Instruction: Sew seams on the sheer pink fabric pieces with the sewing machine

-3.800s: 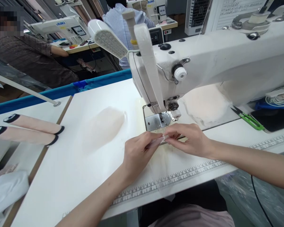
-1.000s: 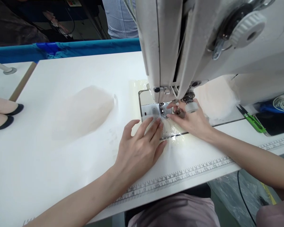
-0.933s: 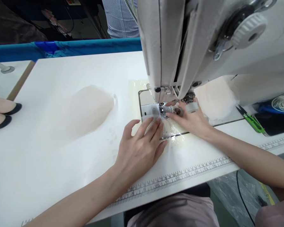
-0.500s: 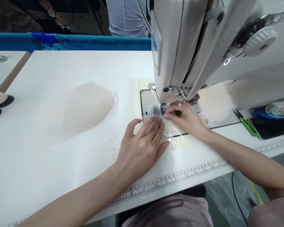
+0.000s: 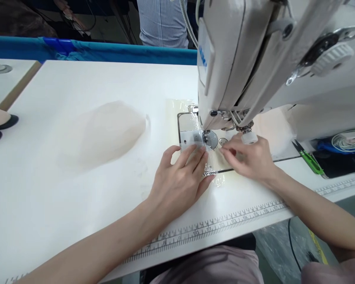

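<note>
My left hand lies palm down in front of the sewing machine's presser foot. Its fingers are stretched out over the metal needle plate and a clear plastic film taped there. Some thin, see-through edge shows at the fingertips, but I cannot tell what it is. To the right of the foot, my right hand is raised slightly, with thumb and forefinger pinched together. Whatever lies in that pinch, if anything, is too small to make out. A sheer pale piece of fabric rests on the white table to the left.
The sewing machine head overhangs both hands. Green-handled snips lie at the right beside a dark phone-like slab and coiled cord. A printed ruler runs along the front edge. Beige black-edged pieces sit far left.
My right hand has moved right, away from the presser foot, uncovering the round plate beside it. My left hand stays in nearly the same place. The whole view has shifted slightly.
</note>
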A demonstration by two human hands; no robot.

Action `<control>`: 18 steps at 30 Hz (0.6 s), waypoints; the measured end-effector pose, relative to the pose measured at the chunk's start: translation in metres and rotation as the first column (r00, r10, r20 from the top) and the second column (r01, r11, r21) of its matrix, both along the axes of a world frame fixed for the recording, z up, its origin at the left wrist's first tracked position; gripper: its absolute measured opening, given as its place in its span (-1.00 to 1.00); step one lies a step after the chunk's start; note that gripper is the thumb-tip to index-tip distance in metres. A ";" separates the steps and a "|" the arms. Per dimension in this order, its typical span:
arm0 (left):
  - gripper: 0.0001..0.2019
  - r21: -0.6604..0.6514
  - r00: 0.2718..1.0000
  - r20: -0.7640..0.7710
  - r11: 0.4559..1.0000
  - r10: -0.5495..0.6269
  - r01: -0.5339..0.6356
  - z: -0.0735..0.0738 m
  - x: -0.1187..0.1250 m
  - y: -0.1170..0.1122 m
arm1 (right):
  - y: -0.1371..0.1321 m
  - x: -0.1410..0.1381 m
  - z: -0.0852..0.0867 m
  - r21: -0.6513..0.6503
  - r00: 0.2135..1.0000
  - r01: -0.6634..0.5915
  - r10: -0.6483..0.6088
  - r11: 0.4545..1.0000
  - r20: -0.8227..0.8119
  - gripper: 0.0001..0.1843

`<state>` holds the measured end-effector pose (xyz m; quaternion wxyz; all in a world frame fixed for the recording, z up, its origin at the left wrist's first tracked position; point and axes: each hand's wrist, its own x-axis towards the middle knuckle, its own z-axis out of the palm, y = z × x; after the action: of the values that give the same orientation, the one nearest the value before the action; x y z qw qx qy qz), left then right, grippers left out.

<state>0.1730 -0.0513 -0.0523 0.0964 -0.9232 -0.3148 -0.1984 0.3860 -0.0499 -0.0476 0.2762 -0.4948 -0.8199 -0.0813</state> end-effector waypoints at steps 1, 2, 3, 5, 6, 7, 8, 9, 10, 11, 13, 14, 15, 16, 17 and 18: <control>-0.65 0.003 1.000 0.002 1.000 -0.003 0.003 0.000 0.000 0.000 | -0.004 -0.002 0.000 0.023 0.996 -0.091 0.091 0.996 -0.024 -0.80; -0.65 0.004 1.000 0.002 1.000 -0.004 0.004 0.000 0.000 0.001 | -0.007 -0.004 -0.001 0.056 0.988 -0.155 0.156 0.986 -0.008 -0.80; -0.65 0.006 1.000 0.001 1.000 -0.006 0.006 0.000 0.001 0.001 | -0.009 -0.006 -0.001 0.089 0.981 -0.192 0.190 0.977 0.034 -0.78; -0.65 0.009 1.000 -0.001 1.000 -0.006 0.006 0.000 0.001 0.002 | -0.010 -0.010 -0.002 0.122 0.974 -0.190 0.171 0.974 0.151 -0.73; -0.65 0.011 1.000 -0.003 1.000 -0.005 0.005 0.000 0.001 0.002 | -0.010 -0.011 -0.002 0.122 0.970 -0.170 0.144 0.978 0.197 -0.73; -0.65 0.013 1.000 -0.004 1.000 -0.002 0.002 0.000 0.001 0.003 | -0.009 -0.011 -0.002 0.118 0.965 -0.150 0.120 0.982 0.232 -0.73; -0.65 0.013 1.000 -0.007 1.000 0.000 0.000 0.000 0.001 0.003 | -0.009 -0.011 -0.002 0.115 0.961 -0.133 0.100 0.984 0.256 -0.73; -0.65 0.011 1.000 -0.009 1.000 0.001 -0.001 0.000 0.001 0.004 | -0.008 -0.011 -0.002 0.117 0.958 -0.121 0.085 0.986 0.274 -0.72; -0.65 0.006 1.000 -0.011 1.000 0.004 -0.004 0.000 0.001 0.005 | -0.008 -0.010 -0.002 0.121 0.955 -0.112 0.073 0.986 0.287 -0.72; -0.65 0.001 1.000 -0.013 1.000 0.006 -0.006 -0.001 0.000 0.005 | -0.008 -0.009 -0.003 0.125 0.952 -0.106 0.065 0.986 0.298 -0.71; -0.64 -0.006 1.000 -0.016 1.000 0.009 -0.009 0.000 0.000 0.007 | -0.008 -0.008 -0.004 0.131 0.948 -0.100 0.054 0.986 0.312 -0.70; -0.64 -0.008 1.000 -0.018 1.000 0.009 -0.009 0.000 0.000 0.007 | -0.008 -0.007 -0.005 0.131 0.947 -0.098 0.052 0.987 0.319 -0.70; -0.64 -0.009 1.000 -0.020 1.000 0.010 -0.010 0.000 0.000 0.008 | -0.008 -0.007 -0.005 0.130 0.945 -0.096 0.050 0.987 0.324 -0.70; -0.64 -0.010 1.000 -0.022 1.000 0.010 -0.011 0.000 0.000 0.008 | -0.008 -0.007 -0.006 0.132 0.944 -0.095 0.047 0.987 0.327 -0.70; -0.64 -0.011 1.000 -0.022 1.000 0.011 -0.011 0.000 0.000 0.009 | -0.007 -0.006 -0.006 0.133 0.943 -0.093 0.044 0.987 0.330 -0.70; -0.64 -0.010 1.000 -0.021 1.000 0.013 -0.013 -0.001 0.001 0.009 | -0.007 -0.006 -0.007 0.135 0.942 -0.092 0.042 0.987 0.332 -0.70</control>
<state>0.1738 -0.0422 -0.0529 0.0963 -0.9235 -0.3209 -0.1867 0.3797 -0.0570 -0.0542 0.1745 -0.4242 -0.8625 -0.2138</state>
